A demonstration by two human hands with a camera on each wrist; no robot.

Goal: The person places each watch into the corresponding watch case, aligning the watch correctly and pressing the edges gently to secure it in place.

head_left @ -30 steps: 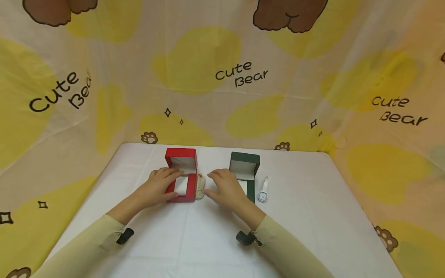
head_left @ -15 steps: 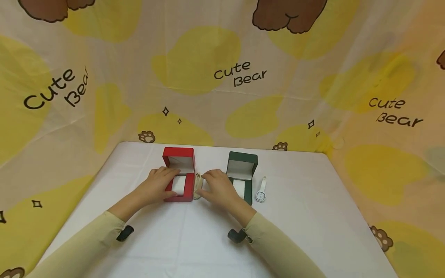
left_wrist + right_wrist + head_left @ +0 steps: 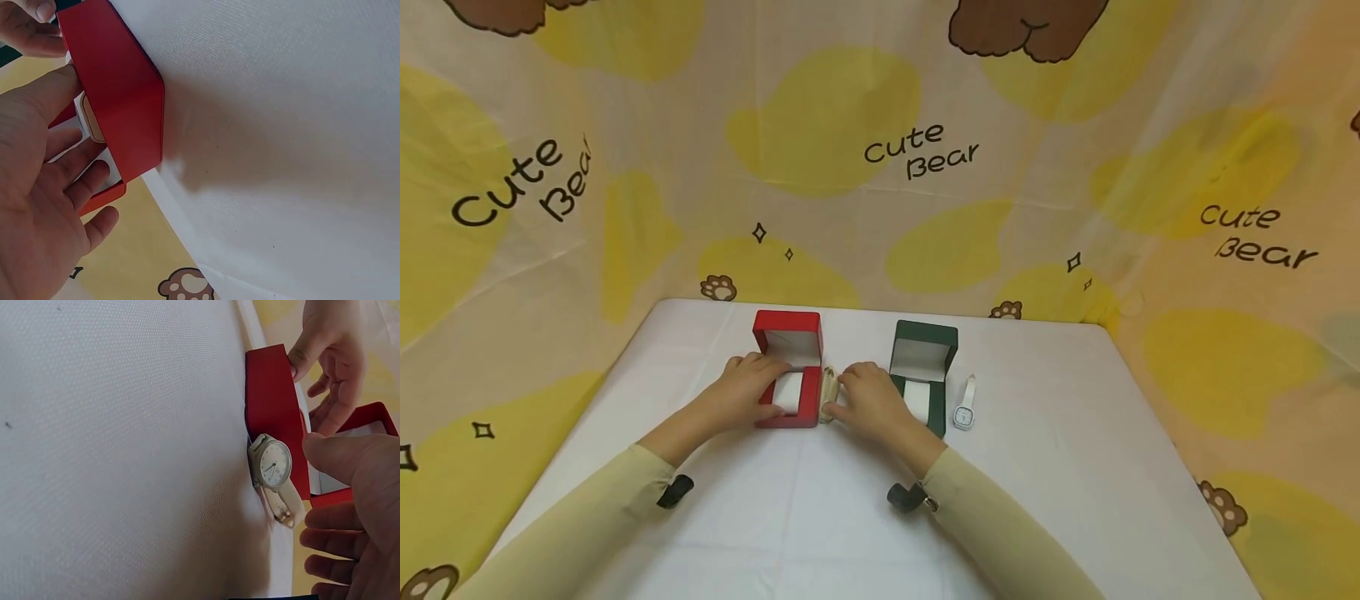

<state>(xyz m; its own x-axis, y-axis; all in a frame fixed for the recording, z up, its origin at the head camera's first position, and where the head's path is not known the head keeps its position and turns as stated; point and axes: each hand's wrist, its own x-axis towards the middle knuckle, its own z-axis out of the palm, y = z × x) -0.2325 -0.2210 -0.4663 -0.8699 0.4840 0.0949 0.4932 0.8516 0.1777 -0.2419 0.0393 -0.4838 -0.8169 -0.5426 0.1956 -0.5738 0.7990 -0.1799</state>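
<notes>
White-covered desk: the left grip, fingers spread, reaches over the red box; the right grip, also spread, is beside the cream-strapped watch, 1 of 2.

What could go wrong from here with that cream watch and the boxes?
The cream watch sits close beside the red box, so if the left hand, partly inside that box, nudges it, the watch could be pushed or tipped. The right hand overlaps the green box in the head view, so it might bump it, though the gap is hard to judge.
</notes>
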